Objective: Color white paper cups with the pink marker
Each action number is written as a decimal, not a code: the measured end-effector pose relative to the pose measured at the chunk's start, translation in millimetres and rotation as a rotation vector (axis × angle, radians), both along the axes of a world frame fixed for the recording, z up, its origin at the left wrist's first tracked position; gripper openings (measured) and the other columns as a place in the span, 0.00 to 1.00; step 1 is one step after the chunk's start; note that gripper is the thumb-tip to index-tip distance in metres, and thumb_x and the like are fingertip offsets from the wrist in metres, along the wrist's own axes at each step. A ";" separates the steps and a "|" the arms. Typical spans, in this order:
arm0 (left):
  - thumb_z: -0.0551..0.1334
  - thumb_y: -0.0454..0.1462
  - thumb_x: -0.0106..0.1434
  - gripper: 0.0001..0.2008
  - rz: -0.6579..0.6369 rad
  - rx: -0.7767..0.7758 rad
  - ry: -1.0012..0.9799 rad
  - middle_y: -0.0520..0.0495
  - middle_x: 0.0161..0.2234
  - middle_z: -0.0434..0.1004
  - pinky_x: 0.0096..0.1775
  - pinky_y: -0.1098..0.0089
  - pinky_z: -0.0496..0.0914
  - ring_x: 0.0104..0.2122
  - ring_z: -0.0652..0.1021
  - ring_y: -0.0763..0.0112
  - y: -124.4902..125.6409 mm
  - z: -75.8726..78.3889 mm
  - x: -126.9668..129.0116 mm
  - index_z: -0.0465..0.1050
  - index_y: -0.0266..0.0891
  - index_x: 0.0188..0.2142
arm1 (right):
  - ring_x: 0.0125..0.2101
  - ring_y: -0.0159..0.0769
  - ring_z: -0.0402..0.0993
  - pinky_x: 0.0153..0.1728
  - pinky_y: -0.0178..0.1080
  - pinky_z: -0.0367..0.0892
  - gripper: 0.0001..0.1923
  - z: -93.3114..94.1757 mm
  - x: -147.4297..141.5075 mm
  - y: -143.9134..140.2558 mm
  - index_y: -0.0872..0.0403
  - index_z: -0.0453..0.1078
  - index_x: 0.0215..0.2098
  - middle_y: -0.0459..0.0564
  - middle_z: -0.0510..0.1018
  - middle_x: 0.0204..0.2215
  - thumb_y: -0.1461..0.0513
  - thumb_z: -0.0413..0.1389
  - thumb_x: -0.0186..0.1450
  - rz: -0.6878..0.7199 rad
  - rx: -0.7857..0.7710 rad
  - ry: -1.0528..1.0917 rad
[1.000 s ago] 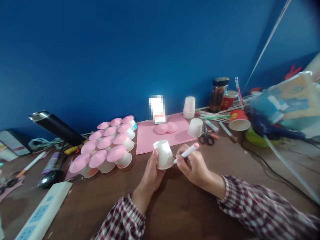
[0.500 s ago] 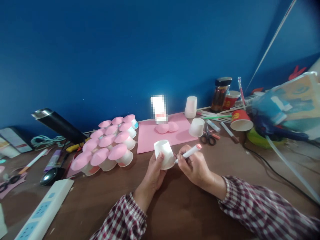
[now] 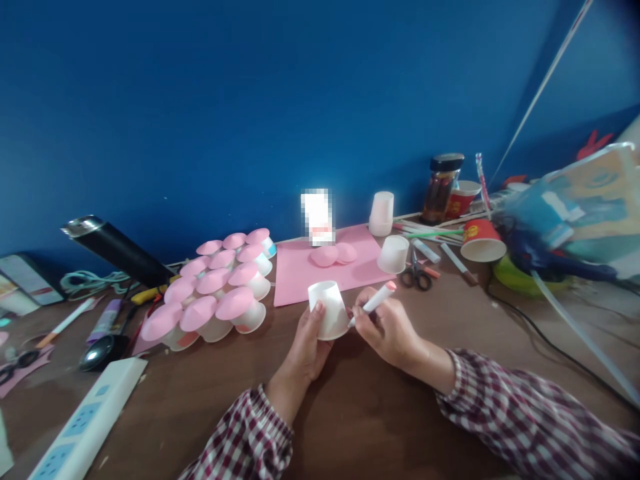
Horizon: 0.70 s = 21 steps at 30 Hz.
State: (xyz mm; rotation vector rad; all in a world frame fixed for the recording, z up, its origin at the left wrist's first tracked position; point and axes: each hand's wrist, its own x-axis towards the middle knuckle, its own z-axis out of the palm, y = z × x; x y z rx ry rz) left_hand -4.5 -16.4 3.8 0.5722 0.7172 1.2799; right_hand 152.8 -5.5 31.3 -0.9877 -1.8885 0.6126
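Observation:
My left hand (image 3: pixel 306 347) grips a small white paper cup (image 3: pixel 327 309), held upside down and tilted just above the brown desk (image 3: pixel 350 413). My right hand (image 3: pixel 387 327) holds a white marker with a pink end (image 3: pixel 374 303); its tip touches the cup's lower right side. Both sleeves are red and white plaid. To the left stands a cluster of several cups capped with pink paper domes (image 3: pixel 215 293).
A pink paper sheet (image 3: pixel 300 270) with two pink domes (image 3: pixel 333 254) lies behind the cup. Two more white cups (image 3: pixel 391 254), scissors (image 3: pixel 415 275), red cups (image 3: pixel 480 240), a jar (image 3: pixel 440 189) and pens sit at the right. A power strip (image 3: pixel 85 420) and black cylinder (image 3: pixel 117 250) are at the left.
The marker has tilted a little and its tip has shifted slightly on the cup. The view has moved a touch; the hands stay in place.

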 end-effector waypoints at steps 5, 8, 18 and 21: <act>0.66 0.48 0.57 0.20 0.007 -0.010 0.012 0.44 0.36 0.80 0.43 0.66 0.70 0.36 0.79 0.65 0.9 -1.5 -2.0 0.75 0.34 0.40 | 0.17 0.30 0.65 0.21 0.31 0.61 0.06 1.2 -1.5 -0.7 0.53 0.61 0.29 0.43 0.70 0.18 0.63 0.50 0.65 -0.007 -0.008 0.034; 0.66 0.49 0.58 0.20 0.015 -0.006 0.024 0.44 0.36 0.80 0.42 0.66 0.70 0.35 0.78 0.65 1.1 -2.2 -2.5 0.75 0.34 0.41 | 0.18 0.29 0.66 0.21 0.31 0.61 0.06 1.1 -2.1 -2.3 0.53 0.62 0.29 0.44 0.71 0.19 0.64 0.50 0.65 -0.015 0.009 0.043; 0.67 0.48 0.56 0.21 0.005 0.000 0.020 0.44 0.35 0.81 0.42 0.67 0.70 0.35 0.79 0.66 -0.7 -2.0 -0.5 0.76 0.34 0.41 | 0.18 0.30 0.68 0.21 0.31 0.61 0.07 0.4 0.0 -3.8 0.52 0.60 0.29 0.44 0.72 0.20 0.63 0.50 0.66 -0.072 0.055 0.054; 0.67 0.48 0.56 0.20 -0.001 0.001 0.025 0.43 0.35 0.81 0.42 0.68 0.70 0.35 0.79 0.66 -1.4 -1.1 0.1 0.76 0.33 0.39 | 0.17 0.30 0.68 0.21 0.31 0.61 0.07 0.4 0.5 -3.9 0.52 0.60 0.29 0.44 0.72 0.20 0.64 0.50 0.66 -0.080 0.066 0.055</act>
